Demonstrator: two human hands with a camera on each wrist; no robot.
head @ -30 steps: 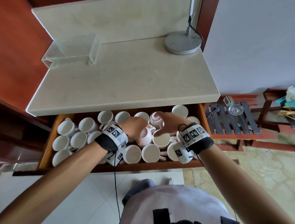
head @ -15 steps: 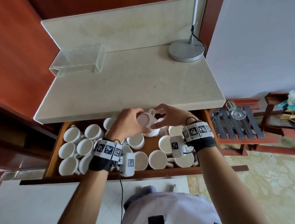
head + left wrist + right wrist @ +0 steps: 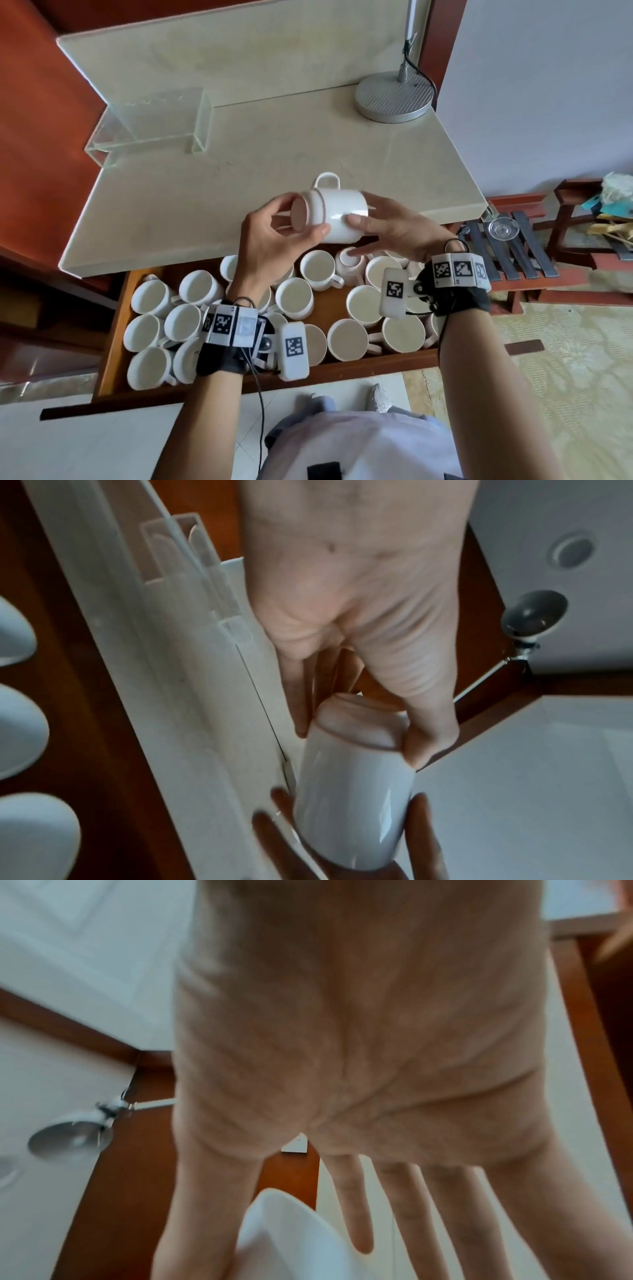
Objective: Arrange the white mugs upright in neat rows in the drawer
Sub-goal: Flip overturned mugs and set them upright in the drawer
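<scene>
Both hands raised above the open wooden drawer (image 3: 116, 329), left hand (image 3: 270, 236) and right hand (image 3: 394, 226) each gripping one sideways white ceramic mug (image 3: 337, 214).

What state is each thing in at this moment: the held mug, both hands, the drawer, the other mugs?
Held mug: on its side above the counter, handle up, in both hands.
Left hand: grips the mug's left end.
Right hand: holds its right end.
Drawer: pulled open.
Mugs in drawer: mostly upright, loosely grouped.
Overturned mug: base up, at the back.
</scene>
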